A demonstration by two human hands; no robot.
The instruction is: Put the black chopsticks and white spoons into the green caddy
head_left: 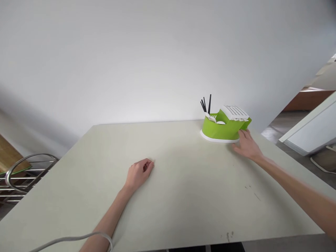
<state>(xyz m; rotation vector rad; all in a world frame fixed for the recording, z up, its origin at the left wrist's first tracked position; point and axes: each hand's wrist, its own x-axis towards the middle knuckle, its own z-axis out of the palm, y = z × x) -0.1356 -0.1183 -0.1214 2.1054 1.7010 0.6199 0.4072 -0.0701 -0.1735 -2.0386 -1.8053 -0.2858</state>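
Note:
A green cutlery holder (217,130) with a white base stands at the back right of the table, close to the wall. Black chopsticks (209,104) stick up from its left end, with white spoons or ladles (210,117) beside them. On its right part sits a white slotted block (235,112). My right hand (246,144) grips the holder's right end low down; its fingertips are partly hidden there. My left hand (139,172) rests on the table left of the middle, fingers curled in, with nothing visible in them.
The pale table (178,199) meets a white wall (147,70) at the back. A metal rack (28,175) with a wooden board (10,154) stands beyond the left edge. A grey cable (70,238) crosses over my left forearm. A white panel (312,129) is off to the right.

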